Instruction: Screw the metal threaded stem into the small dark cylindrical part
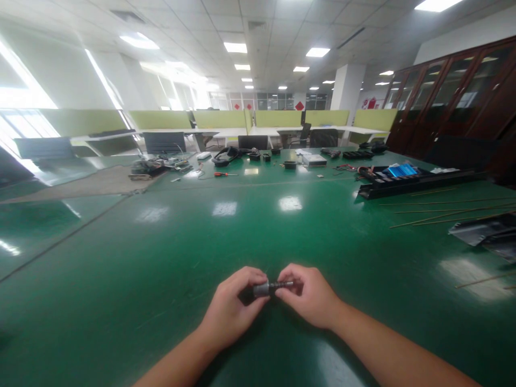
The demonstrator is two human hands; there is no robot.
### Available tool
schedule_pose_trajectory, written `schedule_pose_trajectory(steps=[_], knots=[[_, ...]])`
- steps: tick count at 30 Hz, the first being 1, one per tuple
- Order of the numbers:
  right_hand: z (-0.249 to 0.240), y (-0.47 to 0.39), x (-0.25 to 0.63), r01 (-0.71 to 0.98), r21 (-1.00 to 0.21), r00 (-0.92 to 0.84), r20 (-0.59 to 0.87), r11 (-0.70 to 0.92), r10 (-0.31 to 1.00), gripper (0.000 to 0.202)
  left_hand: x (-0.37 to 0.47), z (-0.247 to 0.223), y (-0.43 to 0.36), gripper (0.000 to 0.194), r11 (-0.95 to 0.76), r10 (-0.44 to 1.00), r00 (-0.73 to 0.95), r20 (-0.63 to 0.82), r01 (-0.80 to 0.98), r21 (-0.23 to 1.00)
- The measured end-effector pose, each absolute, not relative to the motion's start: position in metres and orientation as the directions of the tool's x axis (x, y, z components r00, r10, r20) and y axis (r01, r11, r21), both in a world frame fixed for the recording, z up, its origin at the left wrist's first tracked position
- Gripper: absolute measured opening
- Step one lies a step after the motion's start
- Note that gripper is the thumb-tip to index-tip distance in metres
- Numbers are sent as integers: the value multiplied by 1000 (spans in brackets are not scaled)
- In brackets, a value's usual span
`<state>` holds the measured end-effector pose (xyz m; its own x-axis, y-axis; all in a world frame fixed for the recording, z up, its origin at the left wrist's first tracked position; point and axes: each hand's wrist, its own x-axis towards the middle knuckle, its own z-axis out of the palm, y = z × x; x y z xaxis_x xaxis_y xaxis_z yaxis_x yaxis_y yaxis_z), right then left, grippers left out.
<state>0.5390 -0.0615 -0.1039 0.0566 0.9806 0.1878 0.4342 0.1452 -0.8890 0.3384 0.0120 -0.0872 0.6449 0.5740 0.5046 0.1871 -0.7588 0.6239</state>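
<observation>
My left hand (237,302) grips the grey barrel of a small metal cylinder with a thin ridged shaft (262,289) between thumb and fingers. The shaft points to the right and ends in a bright tip. Around that shaft, the thumb and fingers of my right hand (308,294) are closed in a pinch. Both hands are just above the green tabletop (193,242), near its front. My fingers cover part of the cylinder, and its exact kind cannot be made out.
Farther back lie an orange-handled screwdriver (223,174), a black headset-like strap (226,156), small black boxes (289,165) and a pale flat box (314,160). On the right are a long black channel (411,183), thin rods (439,217) and metal brackets (484,231). Electronic parts (151,165) sit back left.
</observation>
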Motion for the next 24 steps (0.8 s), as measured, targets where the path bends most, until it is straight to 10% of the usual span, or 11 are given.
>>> schedule_pose_trajectory(steps=[24], knots=[[-100, -62, 539, 401, -907, 88, 173, 124, 981, 9, 335, -89, 15, 11, -739, 614, 626, 482, 240, 630]])
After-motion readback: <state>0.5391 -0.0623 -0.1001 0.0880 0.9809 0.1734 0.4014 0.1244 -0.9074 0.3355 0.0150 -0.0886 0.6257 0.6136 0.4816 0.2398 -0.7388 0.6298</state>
